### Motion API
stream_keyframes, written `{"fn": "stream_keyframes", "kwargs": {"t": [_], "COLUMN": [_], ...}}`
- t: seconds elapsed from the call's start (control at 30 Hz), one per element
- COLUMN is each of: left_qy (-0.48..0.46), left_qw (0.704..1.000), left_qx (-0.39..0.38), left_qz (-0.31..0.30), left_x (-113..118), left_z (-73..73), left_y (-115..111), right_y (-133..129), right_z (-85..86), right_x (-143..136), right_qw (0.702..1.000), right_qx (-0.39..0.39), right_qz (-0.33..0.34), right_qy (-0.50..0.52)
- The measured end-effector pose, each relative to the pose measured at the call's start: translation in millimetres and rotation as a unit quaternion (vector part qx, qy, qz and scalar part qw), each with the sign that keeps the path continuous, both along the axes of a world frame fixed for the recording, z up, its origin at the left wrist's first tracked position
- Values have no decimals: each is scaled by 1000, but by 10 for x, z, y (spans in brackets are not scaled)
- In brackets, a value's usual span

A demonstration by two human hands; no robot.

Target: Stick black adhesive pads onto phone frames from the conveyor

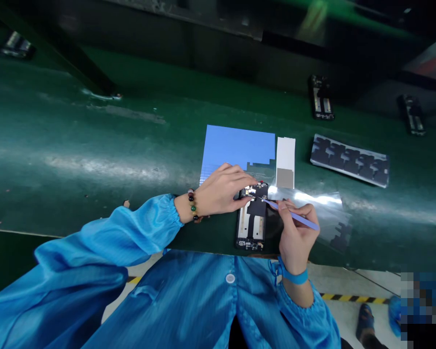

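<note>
An opened phone (251, 228) lies on the green bench in front of me, its inner parts and a black sheet over its upper half showing. My left hand (225, 191) reaches over its upper left corner, thumb and fingers holding the phone there. In my right hand (298, 232) is a pair of lavender tweezers (301, 220). Their tips touch or hover just over the black sheet near the phone's top; I cannot tell which. A small part under my left fingertips is partly hidden.
Behind the phone lie a blue sheet (236, 145) and a white strip (286, 152). A stack of black cut-out stickers (349, 162) rests to the right, with clear film (323, 198) nearer me. More opened phones (321, 99) sit farther back. A dark post (94, 77) stands on the left.
</note>
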State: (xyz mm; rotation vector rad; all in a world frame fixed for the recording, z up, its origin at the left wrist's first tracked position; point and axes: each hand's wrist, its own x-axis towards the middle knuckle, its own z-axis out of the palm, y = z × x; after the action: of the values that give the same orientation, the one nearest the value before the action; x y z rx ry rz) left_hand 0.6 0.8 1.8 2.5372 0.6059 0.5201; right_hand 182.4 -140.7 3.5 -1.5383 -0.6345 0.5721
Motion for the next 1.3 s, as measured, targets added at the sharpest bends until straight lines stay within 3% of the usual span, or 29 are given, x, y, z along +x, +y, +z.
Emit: {"fn": "stream_keyframes", "kwargs": {"t": [0.3, 1.0, 1.3], "left_qy": [4, 5, 75], "left_qw": [1000, 1000, 992], "left_qx": [-10, -6, 87], "left_qz": [-4, -5, -49], "left_x": [1, -3, 9], "left_z": [15, 3, 86], "left_y": [4, 7, -32], "right_y": [1, 23, -9], "right_z": [26, 44, 14], "right_x": [54, 95, 127], "right_qw": [998, 998, 999], "right_qx": [-4, -41, -20], "right_qz": [7, 18, -2], "right_qy": [56, 42, 25]}}
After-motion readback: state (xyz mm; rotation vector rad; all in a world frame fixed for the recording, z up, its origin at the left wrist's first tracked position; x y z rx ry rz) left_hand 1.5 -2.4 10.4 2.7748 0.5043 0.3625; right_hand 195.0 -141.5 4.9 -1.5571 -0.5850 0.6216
